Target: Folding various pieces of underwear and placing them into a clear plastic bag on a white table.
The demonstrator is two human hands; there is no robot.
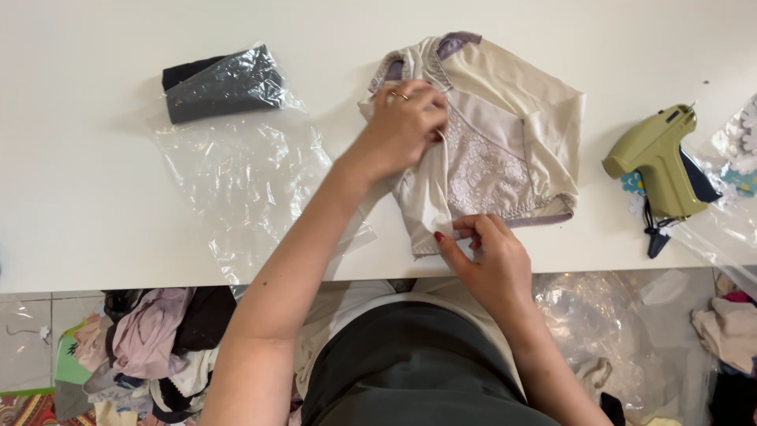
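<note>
We're looking down on the white worktop (79, 197), and our landmark is the cream garment (512, 118) with lilac trim and a lace panel, lying flat just right of the worktop's middle. To the garment's left, touching its edge, a clear plastic bag (244, 181) is spread out crumpled, and at that bag's far end, well left of the garment, there's a dark folded cloth in a plastic sleeve (225, 83). Below the garment and off the worktop's near edge, a heap of mixed clothing (154, 347) sits on the floor to the left. Right of the garment, a little apart from it, an olive-green tagging gun (658, 158) lies on its side, with paper flower cut-outs (745, 142) just beyond it at the frame edge.

Now the hands: our left hand (406, 126) presses down on the garment's upper left part, fingers curled over a fold of the cloth, a ring showing. Our right hand (493, 256) is at the garment's near lower edge, thumb and fingertips closed in a pinch on the hem.
</note>
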